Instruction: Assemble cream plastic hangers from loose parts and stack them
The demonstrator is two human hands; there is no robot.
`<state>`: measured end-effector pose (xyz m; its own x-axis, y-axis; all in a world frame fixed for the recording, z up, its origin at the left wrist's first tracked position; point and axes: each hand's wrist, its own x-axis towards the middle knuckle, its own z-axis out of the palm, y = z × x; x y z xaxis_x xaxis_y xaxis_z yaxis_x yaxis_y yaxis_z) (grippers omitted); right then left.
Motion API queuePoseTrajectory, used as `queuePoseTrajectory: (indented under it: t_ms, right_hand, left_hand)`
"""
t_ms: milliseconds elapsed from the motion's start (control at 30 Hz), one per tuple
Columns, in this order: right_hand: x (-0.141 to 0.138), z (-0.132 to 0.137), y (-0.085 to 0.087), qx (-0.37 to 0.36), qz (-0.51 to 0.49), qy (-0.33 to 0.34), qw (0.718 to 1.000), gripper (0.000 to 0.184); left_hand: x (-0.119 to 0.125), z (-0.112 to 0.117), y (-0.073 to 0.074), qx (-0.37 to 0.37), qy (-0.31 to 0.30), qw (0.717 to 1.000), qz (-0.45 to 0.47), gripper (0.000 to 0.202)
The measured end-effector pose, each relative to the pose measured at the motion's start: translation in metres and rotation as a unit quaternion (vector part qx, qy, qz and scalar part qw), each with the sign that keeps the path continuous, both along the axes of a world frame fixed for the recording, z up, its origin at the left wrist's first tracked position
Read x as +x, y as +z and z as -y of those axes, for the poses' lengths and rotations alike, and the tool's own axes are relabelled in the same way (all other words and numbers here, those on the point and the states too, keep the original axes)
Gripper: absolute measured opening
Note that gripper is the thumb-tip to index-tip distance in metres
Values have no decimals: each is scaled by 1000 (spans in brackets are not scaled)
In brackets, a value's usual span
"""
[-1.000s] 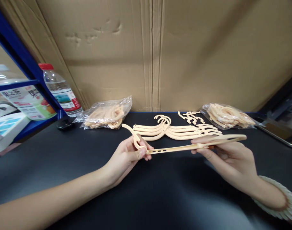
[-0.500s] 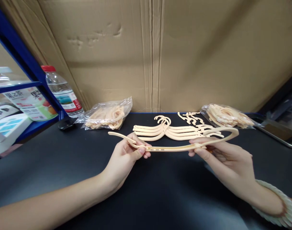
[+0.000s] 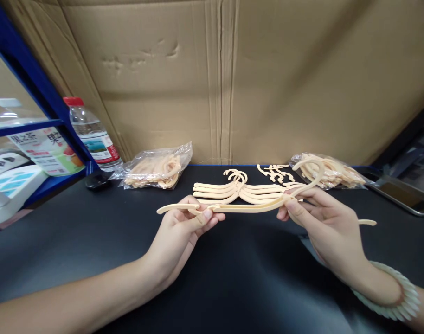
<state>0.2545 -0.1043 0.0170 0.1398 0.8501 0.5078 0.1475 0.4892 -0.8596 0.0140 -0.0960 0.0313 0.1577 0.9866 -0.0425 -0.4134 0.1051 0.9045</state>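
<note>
I see both hands up over the dark worktop (image 3: 93,241), holding one cream hanger (image 3: 243,208) flat between them, clear of the surface. The left hand (image 3: 184,227) has its fingers pinched closed on the hanger's left arm, close to the tip. The right hand (image 3: 323,227) has its fingers closed on the hanger's middle, where the hook (image 3: 319,180) curves up and back. The joint sits under the thumb, so I can't tell if the hook is fully seated, though it looks attached. For progress, I'd judge the work partly through. A stack of hangers (image 3: 240,190) with hooks on lies just behind the hands. A few loose hooks (image 3: 276,172) lie beside that stack. A bag (image 3: 156,167) of cream parts at back left and a second bag (image 3: 337,174) at back right look far from empty, so plenty is left. A water bottle (image 3: 92,134) stands far left against the cardboard wall (image 3: 267,83).
</note>
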Motion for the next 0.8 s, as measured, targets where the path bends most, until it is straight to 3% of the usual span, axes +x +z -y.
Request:
queuePoseTrajectory:
  t_ms: [200,300,400,467,533,600,633,700,733,800]
  right_hand:
    - [-5,2,3,3,3,-7,1000,15]
    - [-1,-4,4,-15,-7,2,1000,23]
    - [8,-13,3,-47,-9,-8,999,34]
    - [12,-17,2,-73,9,-13,997,39]
    - [14,-19,-1,-84,38,-17,996,41]
    - [13,-20,-5,-79,70,-15,994,39]
    - [12,-20,-7,-77,87,-9,993,37]
    - [9,-20,-11,-75,129,16,989,31]
    - [8,-20,-13,-76,154,32,985,27]
    - [7,-19,-15,-73,203,62,974,19]
  left_hand:
    - [-1,-1,-1,-3,19,999,-38,29]
    - [1,4,-2,-51,7,996,-73,22]
    - [5,16,-2,-100,-86,979,-158,17]
    - [4,25,-3,-15,-165,953,-251,13]
    - [1,29,-5,199,-188,890,-365,8]
    - [-3,27,-8,426,-151,764,-459,16]
    - [-5,23,-10,500,-128,699,-495,22]
    - [-8,15,-13,558,-98,612,-552,26]
    - [-9,11,-14,560,-93,590,-574,26]
    - [-10,5,-14,539,-100,575,-607,26]
